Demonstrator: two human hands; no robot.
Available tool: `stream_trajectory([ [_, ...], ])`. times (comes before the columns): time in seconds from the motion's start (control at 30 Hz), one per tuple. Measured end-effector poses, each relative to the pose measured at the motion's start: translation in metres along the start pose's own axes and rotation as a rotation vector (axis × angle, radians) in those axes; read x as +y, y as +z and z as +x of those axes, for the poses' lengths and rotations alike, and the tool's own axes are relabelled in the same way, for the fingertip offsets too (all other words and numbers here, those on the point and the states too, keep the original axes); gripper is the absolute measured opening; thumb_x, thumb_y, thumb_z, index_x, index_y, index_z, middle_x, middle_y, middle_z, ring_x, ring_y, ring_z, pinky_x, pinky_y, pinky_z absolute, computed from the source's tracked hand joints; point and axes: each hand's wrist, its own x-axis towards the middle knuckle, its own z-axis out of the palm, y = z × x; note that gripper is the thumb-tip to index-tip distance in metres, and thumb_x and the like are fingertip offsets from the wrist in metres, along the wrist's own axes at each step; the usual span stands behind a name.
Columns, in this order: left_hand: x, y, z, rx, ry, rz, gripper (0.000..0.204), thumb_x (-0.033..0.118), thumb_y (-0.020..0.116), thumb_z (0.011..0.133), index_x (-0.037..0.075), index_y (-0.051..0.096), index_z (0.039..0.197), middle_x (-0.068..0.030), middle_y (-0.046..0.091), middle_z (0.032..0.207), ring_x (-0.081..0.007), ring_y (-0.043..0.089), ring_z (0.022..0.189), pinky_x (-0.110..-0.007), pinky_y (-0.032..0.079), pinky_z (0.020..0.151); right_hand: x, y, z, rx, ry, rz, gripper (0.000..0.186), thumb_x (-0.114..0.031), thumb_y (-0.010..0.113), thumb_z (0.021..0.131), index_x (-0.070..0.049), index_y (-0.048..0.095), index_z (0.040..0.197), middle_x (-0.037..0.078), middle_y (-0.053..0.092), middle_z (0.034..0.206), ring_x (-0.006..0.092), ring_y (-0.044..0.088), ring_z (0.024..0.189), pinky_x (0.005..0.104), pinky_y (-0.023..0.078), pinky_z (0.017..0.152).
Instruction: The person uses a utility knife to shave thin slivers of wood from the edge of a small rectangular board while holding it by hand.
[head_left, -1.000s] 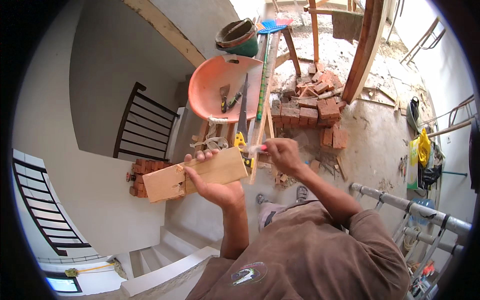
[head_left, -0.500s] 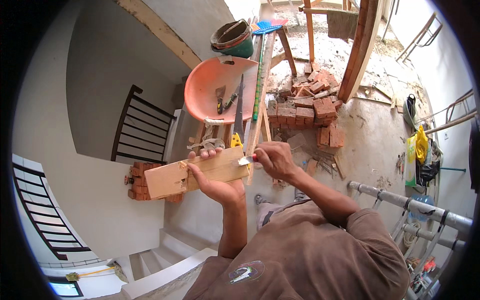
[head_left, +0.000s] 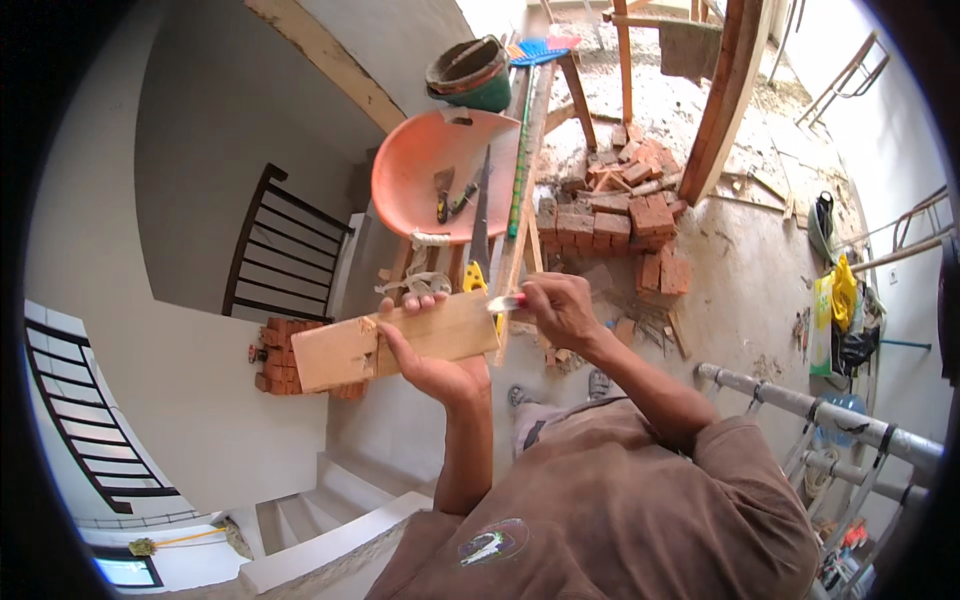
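Observation:
A flat, pale wooden board [head_left: 335, 358] lies across my left hand [head_left: 440, 378], which grips it with the thumb on top and fingers round its far edge. A chipped notch shows near the board's middle. My right hand [head_left: 562, 312] is closed on a small red-handled tool [head_left: 503, 304] with a pale, flat tip. That tip is at the board's right end; whether it touches the wood I cannot tell. Just beyond the board is a handsaw [head_left: 475, 274] with a yellow handle, its blade reaching over an orange plastic basin [head_left: 400, 160].
A yellow-and-black-handled scraper [head_left: 442, 196] lies in the basin. Behind it stand stacked buckets [head_left: 470, 78] and a broom [head_left: 522, 140] on a wooden bench. Bricks [head_left: 610, 225] are piled ahead on the right, and a metal ladder [head_left: 830, 420] lies at my right.
My right hand has moved slightly up and to the right, and the tool's tip has shifted from the board's face toward its far right corner. The left hand still holds the board.

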Motion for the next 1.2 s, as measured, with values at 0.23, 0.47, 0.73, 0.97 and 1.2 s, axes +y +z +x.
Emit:
stream_trajectory([
  [0.23, 0.01, -0.003, -0.005, -0.044, 0.016, -0.032, 0.03, 0.037, 0.042, 0.104, 0.011, 0.044, 0.117, -0.0023, 0.047, 0.092, -0.016, 0.048, 0.089, -0.038, 0.043, 0.094, 0.044, -0.008, -0.021, 0.018, 0.357, 0.019, 0.05, -0.045, 0.043, 0.098, -0.004, 0.066, 0.081, 0.016, 0.054, 0.062, 0.0295, 0.057, 0.056, 0.0377, 0.043, 0.056],
  [0.47, -0.009, -0.009, -0.008, -0.101, -0.069, -0.048, 0.045, 0.042, 0.045, 0.101, 0.008, 0.041, 0.129, -0.0095, 0.053, 0.112, -0.023, 0.052, 0.109, -0.045, 0.041, 0.105, -0.036, 0.003, 0.001, -0.074, 0.173, 0.605, 0.033, -0.034, 0.065, 0.092, 0.0, 0.063, 0.092, -0.005, 0.049, 0.062, 0.007, 0.048, 0.059, 0.0282, 0.042, 0.054],
  [0.73, 0.078, -0.08, -0.006, -0.494, -0.424, -0.048, 0.08, 0.055, 0.056, 0.093, 0.0, 0.031, 0.144, -0.0218, 0.046, 0.142, -0.0383, 0.056, 0.121, -0.049, 0.055, 0.09, 0.009, -0.056, -0.006, -0.211, 0.526, 0.769, 0.025, -0.028, 0.072, 0.088, -0.006, 0.061, 0.087, -0.004, 0.052, 0.062, 0.0037, 0.051, 0.047, 0.02, 0.041, 0.038],
  [0.97, 0.083, -0.075, -0.015, -0.435, -0.551, 0.766, 0.045, 0.024, 0.056, 0.098, -0.008, 0.05, 0.13, -0.0215, 0.067, 0.108, -0.0309, 0.072, 0.088, -0.034, 0.062, 0.067, -0.003, -0.054, 0.0, -0.211, 0.47, 0.323, 0.029, -0.033, 0.064, 0.093, -0.006, 0.059, 0.088, 0.001, 0.053, 0.063, 0.0179, 0.057, 0.064, 0.037, 0.046, 0.058],
  [1.2, 0.057, -0.064, -0.032, -0.42, -0.425, 0.85, 0.037, 0.02, 0.052, 0.101, -0.009, 0.057, 0.123, -0.0182, 0.068, 0.106, -0.0266, 0.07, 0.093, -0.034, 0.061, 0.073, -0.039, -0.009, -0.016, -0.176, 0.112, -0.212, 0.043, -0.046, 0.049, 0.097, -0.006, 0.056, 0.082, 0.017, 0.061, 0.072, 0.0377, 0.063, 0.07, 0.0488, 0.045, 0.062],
])
